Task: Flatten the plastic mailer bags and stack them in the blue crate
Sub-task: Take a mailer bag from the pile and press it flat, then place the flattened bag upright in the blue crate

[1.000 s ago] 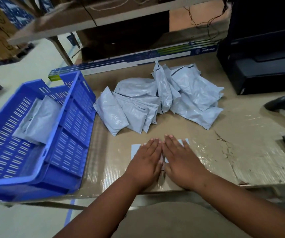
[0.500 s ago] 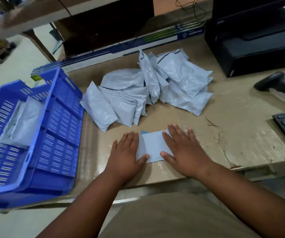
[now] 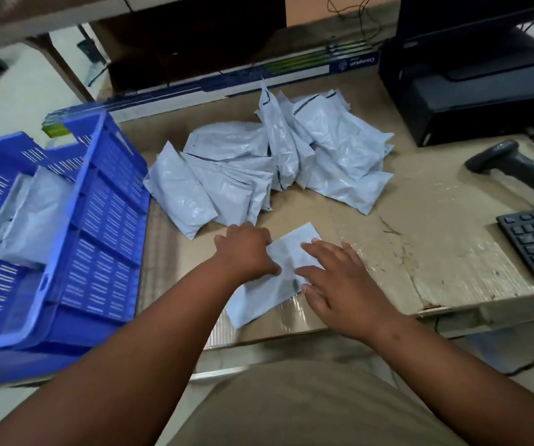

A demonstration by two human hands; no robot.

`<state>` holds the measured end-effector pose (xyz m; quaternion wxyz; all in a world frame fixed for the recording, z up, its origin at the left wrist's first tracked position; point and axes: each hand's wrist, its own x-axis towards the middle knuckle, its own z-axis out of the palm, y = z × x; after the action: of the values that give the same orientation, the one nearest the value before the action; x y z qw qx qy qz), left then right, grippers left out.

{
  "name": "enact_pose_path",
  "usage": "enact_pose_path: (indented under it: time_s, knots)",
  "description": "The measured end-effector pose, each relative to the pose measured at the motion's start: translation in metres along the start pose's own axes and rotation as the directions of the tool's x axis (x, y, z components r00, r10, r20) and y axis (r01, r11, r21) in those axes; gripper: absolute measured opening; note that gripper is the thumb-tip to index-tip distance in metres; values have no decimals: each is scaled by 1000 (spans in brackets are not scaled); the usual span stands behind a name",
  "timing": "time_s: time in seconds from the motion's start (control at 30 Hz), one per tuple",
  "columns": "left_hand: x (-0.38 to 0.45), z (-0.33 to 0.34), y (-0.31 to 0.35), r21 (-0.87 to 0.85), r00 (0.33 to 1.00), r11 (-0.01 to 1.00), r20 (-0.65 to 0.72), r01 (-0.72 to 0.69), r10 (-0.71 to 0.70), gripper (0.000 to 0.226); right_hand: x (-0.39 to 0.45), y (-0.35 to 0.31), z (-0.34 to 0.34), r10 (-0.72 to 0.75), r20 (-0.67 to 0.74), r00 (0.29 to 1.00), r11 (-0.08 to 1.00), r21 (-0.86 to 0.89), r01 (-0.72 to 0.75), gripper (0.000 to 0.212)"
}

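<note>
we have one flat bag (image 3: pixel 286 252) on the table (image 3: pixel 420 201), right in front of us, near the front edge. both our hands are on it. our left hand (image 3: pixel 246 251) sits on the bag's left side with its fingers bent down at the far left edge, but we cannot tell if it grips the edge or just pushes on it. our right hand (image 3: pixel 339 284) lies open on the bag's right side, fingers spread and flat, pressing it down.

the bag's long way runs on a slant, from near us on the left to far from us on the right. the far right corner sticks out past our hands, and the near left corner peeks out under our left arm.

the blue crate (image 3: pixel 66 252) is on our left, just beside the table, and it is tipped a little. some flat bags (image 3: pixel 24 223) already lie inside it. so the crate is on the left side of the bag we press, and our left hand is the nearer one to it. we think the bag looks flat enough now, and the next move is to slide or lift it to the left, into the crate.

a pile of puffy bags (image 3: pixel 268 162) waits on the table behind our hands.
</note>
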<state>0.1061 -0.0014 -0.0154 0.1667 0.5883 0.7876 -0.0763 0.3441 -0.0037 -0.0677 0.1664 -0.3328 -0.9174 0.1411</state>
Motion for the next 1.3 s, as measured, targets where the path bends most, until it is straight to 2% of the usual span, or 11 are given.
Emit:
enact_pose_path:
  time_s: [0.07, 0.23, 0.37, 0.67, 0.8, 1.0, 1.1, 1.3]
  knots:
    - [2, -11, -7, -134, 1000, 991, 1, 9, -9, 33, 5, -10, -2, 1, -6, 1000, 1000, 16, 0, 37]
    - [-4, -49, -36, -258, 998, 966, -48, 19, -33, 19, 31, -37, -10, -29, 44, 999, 999, 32, 27, 37]
    - [-20, -99, -70, -289, 989, 956, -121, 41, -79, 24, 82, -72, -26, -94, 49, 994, 995, 31, 92, 44]
    - [-72, -238, -172, -253, 914, 963, -363, 92, -183, 19, 215, -182, -59, -284, -151, 947, 949, 97, 300, 43]
    - [-82, -269, -237, -171, 876, 973, -433, 154, -215, 22, 270, -237, -53, -336, -120, 934, 937, 63, 345, 45]
    - [-75, -266, -340, -130, 839, 958, -463, 255, -286, 23, 334, -296, -17, -315, 61, 947, 949, 10, 315, 47]
    - [-53, -235, -385, -136, 831, 944, -449, 301, -329, 15, 355, -314, 8, -260, 143, 955, 966, 37, 257, 51]
    - [-10, -172, -433, -188, 844, 917, -362, 350, -397, 6, 380, -341, 41, -150, 258, 954, 982, -73, 174, 44]
